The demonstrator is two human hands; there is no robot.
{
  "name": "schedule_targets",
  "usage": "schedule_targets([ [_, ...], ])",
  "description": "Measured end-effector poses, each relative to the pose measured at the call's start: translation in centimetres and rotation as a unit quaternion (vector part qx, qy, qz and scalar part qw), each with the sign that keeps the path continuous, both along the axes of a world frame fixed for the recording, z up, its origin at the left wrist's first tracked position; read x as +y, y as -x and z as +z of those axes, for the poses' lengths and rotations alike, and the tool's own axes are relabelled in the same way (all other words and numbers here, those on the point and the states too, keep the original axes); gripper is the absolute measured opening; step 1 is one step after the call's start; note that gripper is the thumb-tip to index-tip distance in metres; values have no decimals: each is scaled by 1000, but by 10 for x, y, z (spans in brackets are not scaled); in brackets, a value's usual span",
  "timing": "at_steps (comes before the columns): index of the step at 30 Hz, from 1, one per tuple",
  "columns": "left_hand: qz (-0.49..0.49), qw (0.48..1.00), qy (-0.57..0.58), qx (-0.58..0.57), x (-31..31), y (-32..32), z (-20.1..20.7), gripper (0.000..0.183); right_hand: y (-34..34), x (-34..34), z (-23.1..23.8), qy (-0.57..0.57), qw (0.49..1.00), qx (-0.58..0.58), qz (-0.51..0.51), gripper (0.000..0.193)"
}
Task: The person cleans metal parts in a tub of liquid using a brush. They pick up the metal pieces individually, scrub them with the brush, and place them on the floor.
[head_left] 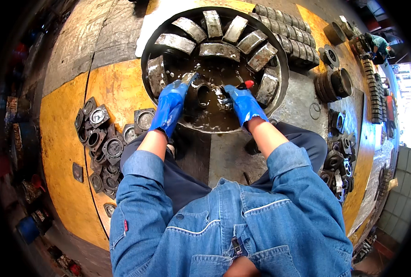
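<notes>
Basin [283, 64], round, dark-rimmed, stands in front of your knees; clock below is read from its centre, 12 pointing away from you. Contents: murky brown liquid with patches of froth, plus curved metal blocks [191, 30] set around the inner wall from 9 through 12 to just past 3 o'clock. One more curved block [219, 51] lies inward of 12. Dark ring-shaped part [196, 94] sits in the liquid between 6 and 7 o'clock, between your two hands. Your left hand [171, 104], in a blue glove, reaches in at 8 o'clock, fingers just beside the ring-shaped part; cannot tell whether they are clamped on anything or apart. Your right hand [240, 99], likewise gloved, is between 4 and 5 o'clock, fingers closed around a red-ended tool [247, 84]; its working end is lost in froth and glare. Outside the basin: heap of dark flanged parts [114, 147] at 8, on and beside yellow boards [57, 138]; stacked rows of dark blocks [293, 37] at 2; large rusty rings [325, 87] between 3 and 4; further metal parts [334, 159] at 4. Bent co-worker [379, 44] is well apart, just short of 3.
</notes>
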State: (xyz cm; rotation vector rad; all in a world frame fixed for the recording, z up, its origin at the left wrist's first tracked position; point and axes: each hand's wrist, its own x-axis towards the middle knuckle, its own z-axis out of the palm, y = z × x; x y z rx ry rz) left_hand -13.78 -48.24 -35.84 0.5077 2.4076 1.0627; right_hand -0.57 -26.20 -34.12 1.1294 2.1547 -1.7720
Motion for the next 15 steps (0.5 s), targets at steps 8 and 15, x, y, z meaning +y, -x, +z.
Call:
schedule_targets([
  [8,-74,990,-19,121,-6,5,-17,30,-27,-46,20,14,991,-55,122,55],
  [15,34,997,-63,-28,-6,0,-2,36,10,-5,12,-48,988,-23,144,28],
])
